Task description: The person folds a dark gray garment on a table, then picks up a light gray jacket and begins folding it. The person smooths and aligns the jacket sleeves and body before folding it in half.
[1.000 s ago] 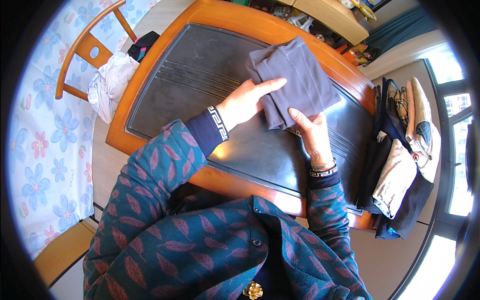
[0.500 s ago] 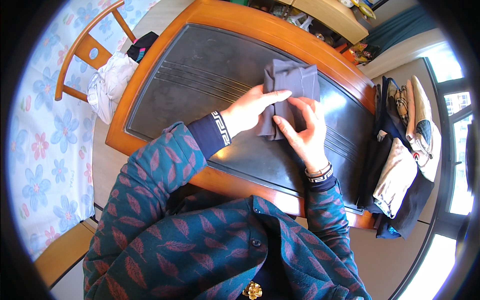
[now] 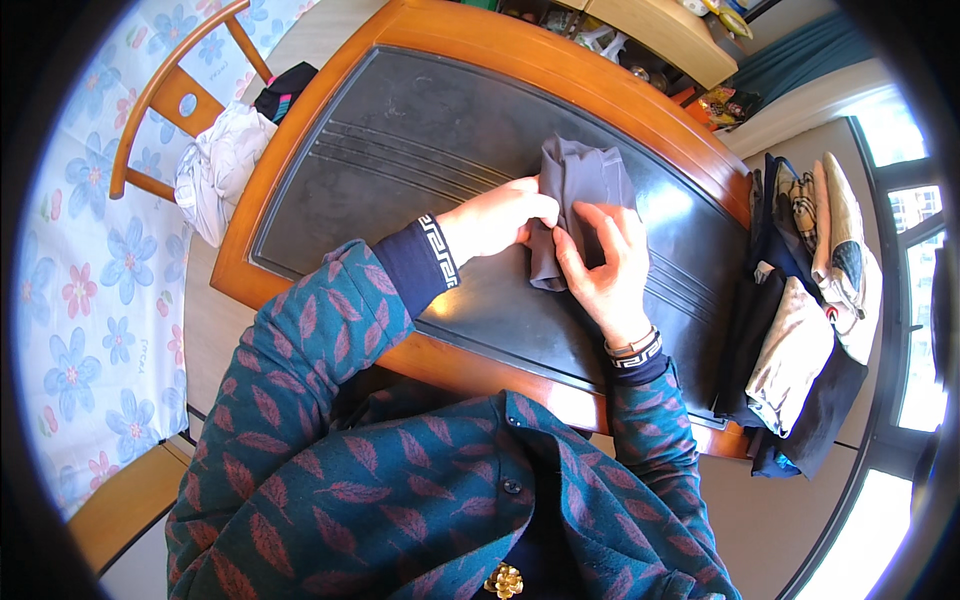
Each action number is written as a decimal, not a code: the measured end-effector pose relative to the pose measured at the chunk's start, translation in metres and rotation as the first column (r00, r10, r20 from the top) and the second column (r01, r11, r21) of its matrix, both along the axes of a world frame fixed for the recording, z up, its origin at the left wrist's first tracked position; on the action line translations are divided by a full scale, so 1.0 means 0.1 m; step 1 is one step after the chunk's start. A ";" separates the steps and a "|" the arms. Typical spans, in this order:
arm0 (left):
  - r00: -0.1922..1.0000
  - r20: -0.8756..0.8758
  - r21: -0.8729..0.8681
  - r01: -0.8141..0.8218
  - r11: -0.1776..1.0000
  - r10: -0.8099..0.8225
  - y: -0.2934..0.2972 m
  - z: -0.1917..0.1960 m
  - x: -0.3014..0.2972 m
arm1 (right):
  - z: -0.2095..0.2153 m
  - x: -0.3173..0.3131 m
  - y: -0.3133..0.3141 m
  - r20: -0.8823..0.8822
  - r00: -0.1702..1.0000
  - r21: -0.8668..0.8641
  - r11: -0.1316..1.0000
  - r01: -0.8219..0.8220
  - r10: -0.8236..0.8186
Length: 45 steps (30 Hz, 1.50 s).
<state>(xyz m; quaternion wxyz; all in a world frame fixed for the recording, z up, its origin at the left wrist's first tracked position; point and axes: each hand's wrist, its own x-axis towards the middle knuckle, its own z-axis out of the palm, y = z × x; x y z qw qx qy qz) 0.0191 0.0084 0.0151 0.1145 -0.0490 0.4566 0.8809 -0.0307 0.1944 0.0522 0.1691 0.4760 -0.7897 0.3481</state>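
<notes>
A dark grey piece of cloth, bunched into a small folded bundle (image 3: 590, 172), is between my hands over the black table top (image 3: 400, 130). My left hand (image 3: 500, 217) grips its left edge, the thumb pressed against the curled fingers. From the right, my right hand (image 3: 608, 265) holds the lower part, its thumb and fingertips pinching the fabric close to my left hand. The far end of the cloth sticks out beyond my fingers in loose folds. What kind of garment it is cannot be made out.
Folded clothes (image 3: 800, 320) in dark, beige and plaid fabric are piled along the table's right end. A wooden chair (image 3: 170, 100) at the left bears a crumpled white garment (image 3: 225, 165) and a dark one. Behind the table stands a wooden cabinet (image 3: 660, 35). Windows line the right side.
My left thumb has drawn back from the top of the cloth to its left edge. My right thumb has come closer to it, and the bundle looks narrower.
</notes>
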 end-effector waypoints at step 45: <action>0.992 -0.014 0.010 -0.127 0.992 0.127 0.09 0.04 -0.01 | 0.04 0.09 -0.01 0.166 0.973 -0.063 0.986 -0.152 0.161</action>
